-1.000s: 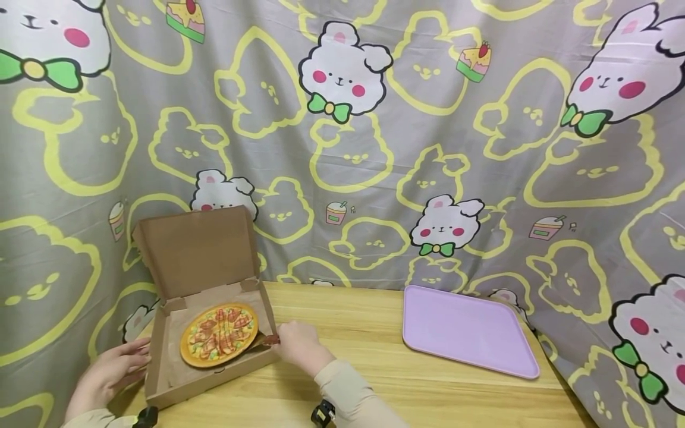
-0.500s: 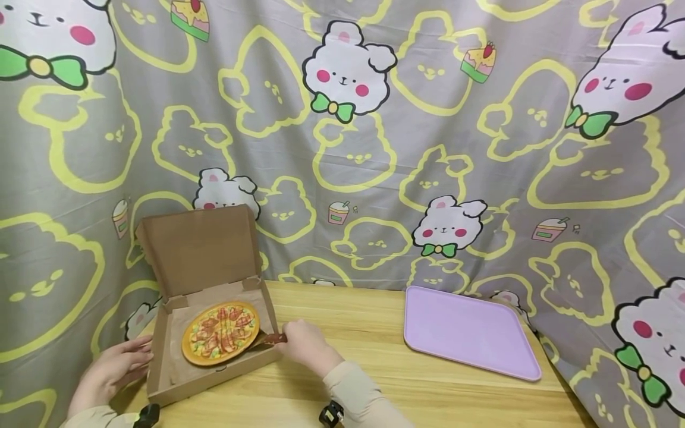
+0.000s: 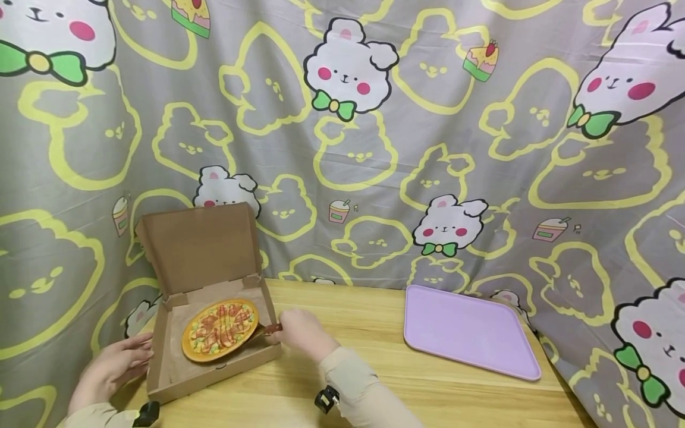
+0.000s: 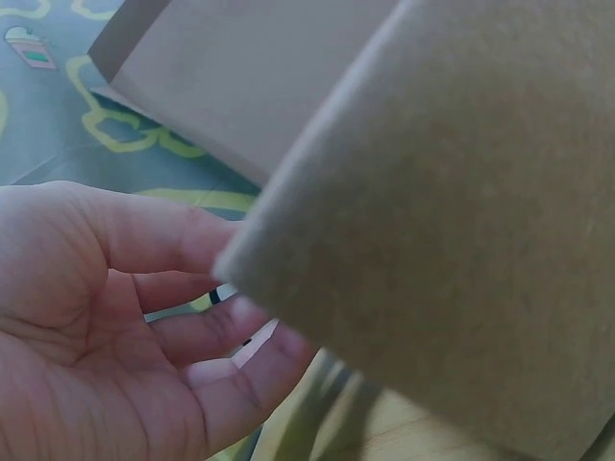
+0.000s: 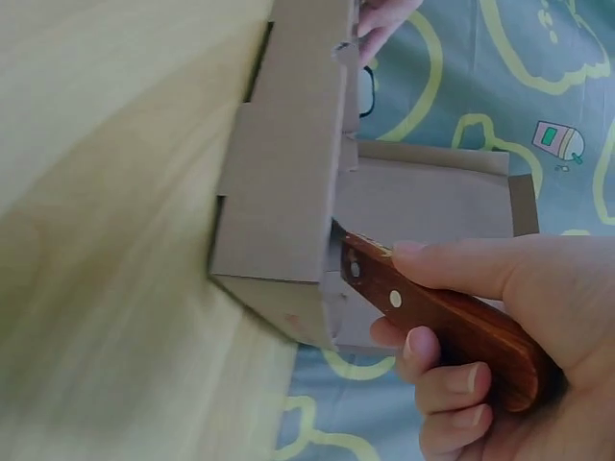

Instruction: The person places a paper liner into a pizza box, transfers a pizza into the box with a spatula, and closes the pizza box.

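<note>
A round pizza (image 3: 220, 330) lies in an open cardboard pizza box (image 3: 176, 389) on the left of the table, on brown paper. Its right edge looks slightly raised, over the dark blade of a pizza server. My right hand (image 3: 302, 333) grips the server's riveted wooden handle (image 5: 442, 322), thumb along the top and fingers curled below. The handle passes over the box's right front corner. Most of the blade is hidden by the pizza and the box wall. My left hand (image 3: 115, 368) rests against the box's left side, fingers (image 4: 240, 384) extended along its edge (image 4: 226, 269).
A lavender tray (image 3: 468, 333) lies on the right side of the wooden table (image 3: 342, 309). The raised box lid (image 3: 200, 252) leans back near a patterned curtain (image 3: 369, 148) that encloses the table's rear and sides.
My right hand first drew the server a little to the right, then went slightly up and back to the left. The pizza's right edge has tipped up a little. My left hand stays at the box.
</note>
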A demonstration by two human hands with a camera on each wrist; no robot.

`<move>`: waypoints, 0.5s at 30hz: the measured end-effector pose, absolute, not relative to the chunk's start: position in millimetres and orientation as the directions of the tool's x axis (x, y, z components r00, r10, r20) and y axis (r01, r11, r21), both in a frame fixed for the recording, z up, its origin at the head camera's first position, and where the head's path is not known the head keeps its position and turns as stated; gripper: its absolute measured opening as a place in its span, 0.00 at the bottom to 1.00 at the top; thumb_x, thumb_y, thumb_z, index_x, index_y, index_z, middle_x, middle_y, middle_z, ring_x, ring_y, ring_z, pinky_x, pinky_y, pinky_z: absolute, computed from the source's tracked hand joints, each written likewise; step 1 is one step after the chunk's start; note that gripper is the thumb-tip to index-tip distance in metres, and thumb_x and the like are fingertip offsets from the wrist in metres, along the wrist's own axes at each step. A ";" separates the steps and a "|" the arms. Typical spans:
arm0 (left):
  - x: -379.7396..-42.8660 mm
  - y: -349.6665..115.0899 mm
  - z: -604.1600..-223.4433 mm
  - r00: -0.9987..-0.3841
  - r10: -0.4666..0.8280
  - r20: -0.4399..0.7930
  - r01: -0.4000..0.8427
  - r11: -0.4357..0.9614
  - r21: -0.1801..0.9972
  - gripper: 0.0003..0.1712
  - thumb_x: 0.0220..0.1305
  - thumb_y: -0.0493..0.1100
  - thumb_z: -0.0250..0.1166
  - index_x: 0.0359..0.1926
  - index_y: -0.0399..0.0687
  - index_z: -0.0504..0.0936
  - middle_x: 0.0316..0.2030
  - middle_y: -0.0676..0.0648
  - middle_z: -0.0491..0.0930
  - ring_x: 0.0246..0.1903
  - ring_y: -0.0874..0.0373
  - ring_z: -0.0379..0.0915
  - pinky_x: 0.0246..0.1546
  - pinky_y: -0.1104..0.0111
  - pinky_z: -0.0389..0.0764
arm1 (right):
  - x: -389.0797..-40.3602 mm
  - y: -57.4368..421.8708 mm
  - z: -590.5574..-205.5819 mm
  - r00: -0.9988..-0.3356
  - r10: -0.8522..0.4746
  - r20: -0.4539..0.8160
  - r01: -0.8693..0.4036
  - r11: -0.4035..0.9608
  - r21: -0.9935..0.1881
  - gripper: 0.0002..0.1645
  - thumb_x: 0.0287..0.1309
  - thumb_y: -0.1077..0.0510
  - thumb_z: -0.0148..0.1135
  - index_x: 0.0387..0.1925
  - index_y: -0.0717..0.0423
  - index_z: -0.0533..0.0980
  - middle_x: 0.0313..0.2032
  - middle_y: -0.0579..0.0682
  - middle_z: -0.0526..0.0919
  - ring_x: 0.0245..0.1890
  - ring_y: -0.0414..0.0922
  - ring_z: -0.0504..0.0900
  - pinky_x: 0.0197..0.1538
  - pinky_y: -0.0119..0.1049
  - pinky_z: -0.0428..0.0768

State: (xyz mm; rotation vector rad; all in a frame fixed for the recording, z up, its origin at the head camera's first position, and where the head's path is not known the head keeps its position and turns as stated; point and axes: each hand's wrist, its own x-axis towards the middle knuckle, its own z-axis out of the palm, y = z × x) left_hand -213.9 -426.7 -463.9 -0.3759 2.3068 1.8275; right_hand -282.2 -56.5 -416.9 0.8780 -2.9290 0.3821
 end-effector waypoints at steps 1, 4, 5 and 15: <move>-213.8 -426.8 -463.9 -0.952 -0.091 -0.292 -0.305 0.215 0.928 0.43 0.66 0.33 0.58 0.71 0.20 0.42 0.43 0.55 0.81 0.36 0.71 0.78 0.40 0.70 0.83 | -283.1 -57.8 -414.2 -0.838 -0.533 0.119 -0.545 0.809 -0.219 0.19 0.52 0.44 0.71 0.18 0.48 0.75 0.18 0.41 0.75 0.18 0.38 0.69 0.20 0.30 0.66; -213.7 -427.2 -463.7 -0.951 -0.088 -0.297 -0.309 0.207 0.928 0.43 0.66 0.34 0.58 0.71 0.20 0.42 0.43 0.56 0.81 0.36 0.71 0.78 0.40 0.70 0.83 | -286.4 -61.4 -407.2 -0.832 -0.541 0.124 -0.555 0.811 -0.186 0.17 0.51 0.45 0.72 0.19 0.48 0.77 0.18 0.41 0.76 0.18 0.37 0.69 0.20 0.31 0.68; -213.7 -427.1 -463.9 -0.949 -0.092 -0.301 -0.313 0.200 0.928 0.43 0.66 0.34 0.58 0.71 0.21 0.43 0.42 0.57 0.81 0.36 0.71 0.78 0.40 0.70 0.83 | -287.3 -62.3 -404.6 -0.828 -0.546 0.127 -0.560 0.809 -0.177 0.16 0.51 0.45 0.72 0.19 0.48 0.78 0.18 0.40 0.77 0.18 0.37 0.69 0.20 0.31 0.68; -213.6 -428.3 -465.9 -0.952 -0.098 -0.290 -0.304 0.181 0.935 0.41 0.65 0.33 0.59 0.71 0.21 0.47 0.42 0.58 0.82 0.36 0.70 0.79 0.40 0.71 0.83 | -298.9 -72.3 -379.0 -0.800 -0.576 0.167 -0.596 0.794 -0.117 0.12 0.47 0.50 0.73 0.20 0.48 0.79 0.20 0.41 0.79 0.19 0.37 0.72 0.20 0.31 0.71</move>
